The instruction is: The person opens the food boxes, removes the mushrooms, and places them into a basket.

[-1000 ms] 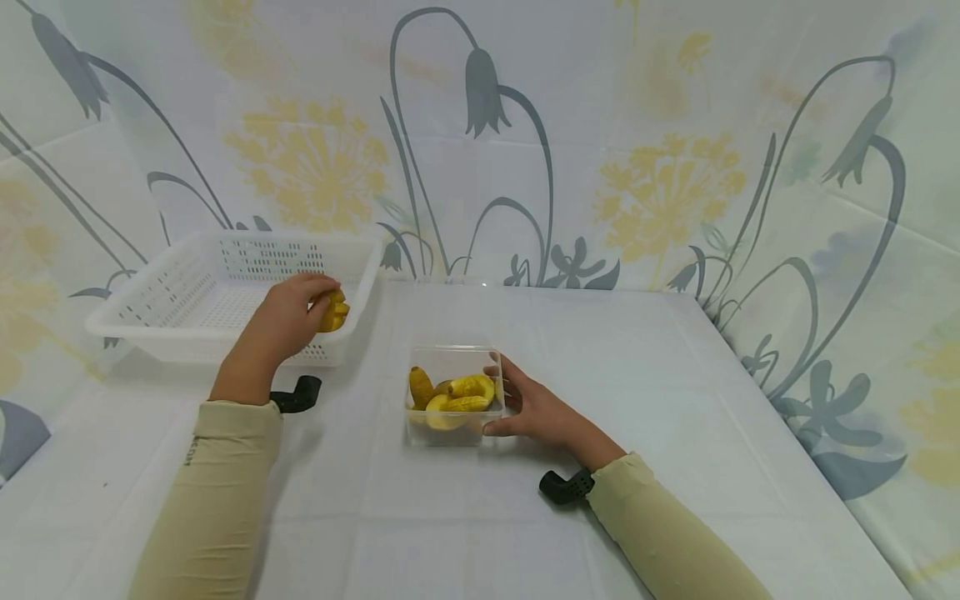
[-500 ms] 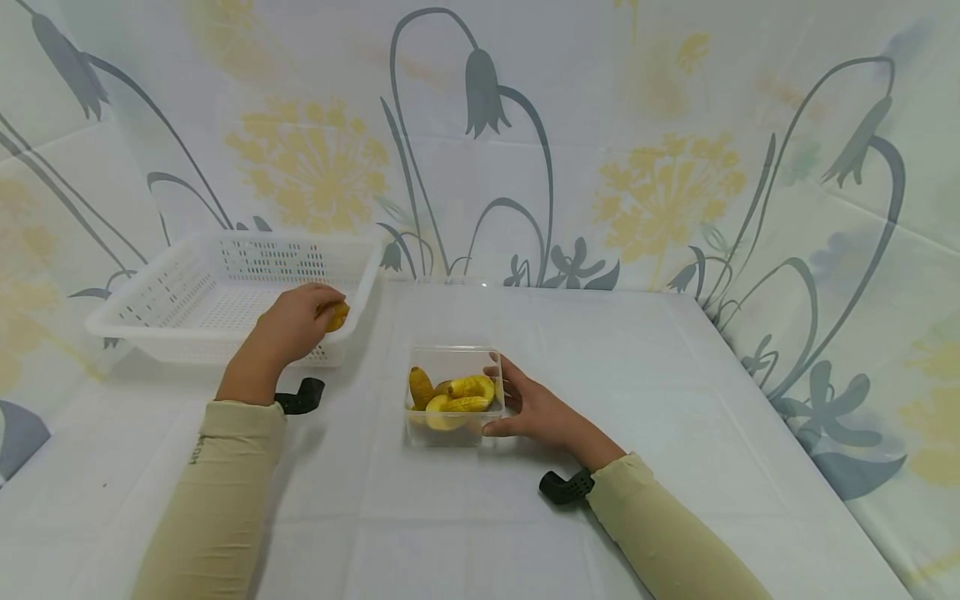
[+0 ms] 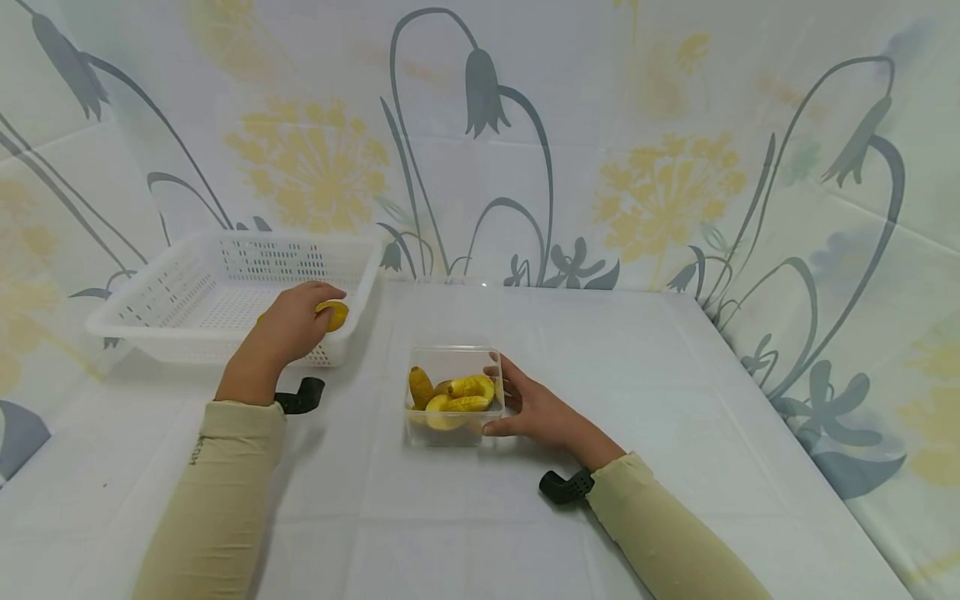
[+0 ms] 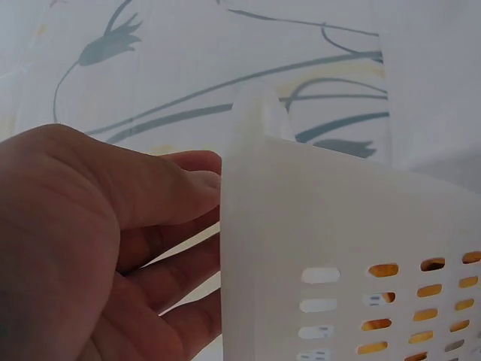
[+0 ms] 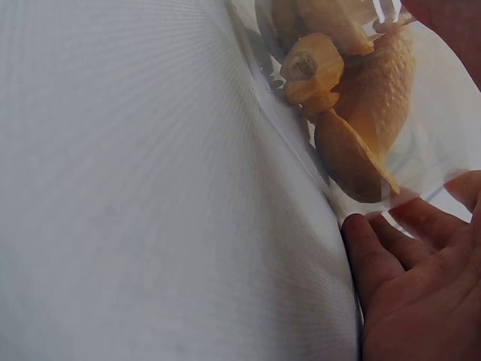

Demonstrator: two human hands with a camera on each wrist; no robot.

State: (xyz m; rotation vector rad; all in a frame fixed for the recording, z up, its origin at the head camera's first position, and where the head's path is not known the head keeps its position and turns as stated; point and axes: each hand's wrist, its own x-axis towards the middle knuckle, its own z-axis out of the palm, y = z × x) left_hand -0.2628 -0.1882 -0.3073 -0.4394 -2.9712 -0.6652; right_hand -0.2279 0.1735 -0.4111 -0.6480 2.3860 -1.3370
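Note:
My left hand (image 3: 288, 325) reaches into the near right corner of a white perforated basket (image 3: 165, 332). A curved yellow piece (image 3: 334, 316) shows right at its fingers. In the left wrist view the basket wall (image 4: 353, 203) hides the fingertips, and I cannot tell whether they hold the piece. Yellow bits show through the wall's slots. My right hand (image 3: 536, 408) grips the right side of a clear plastic box (image 3: 454, 353), thumb at the front and fingers toward the back. Several curved, banana-like yellow pieces (image 3: 471, 387) lie in the box, wrinkled and orange-tinted in the right wrist view.
A white cloth covers the table (image 3: 420, 517). Behind it hangs a flower-printed cloth (image 3: 570, 133). The basket stands at the back left, the box near the middle. A black device (image 3: 300, 397) sits at the left wrist, another (image 3: 566, 487) at the right.
My left hand has moved slightly right and down in the basket corner. Less yellow shows at its fingers than one second ago, and a yellow bit now shows left of it. The right hand stays put.

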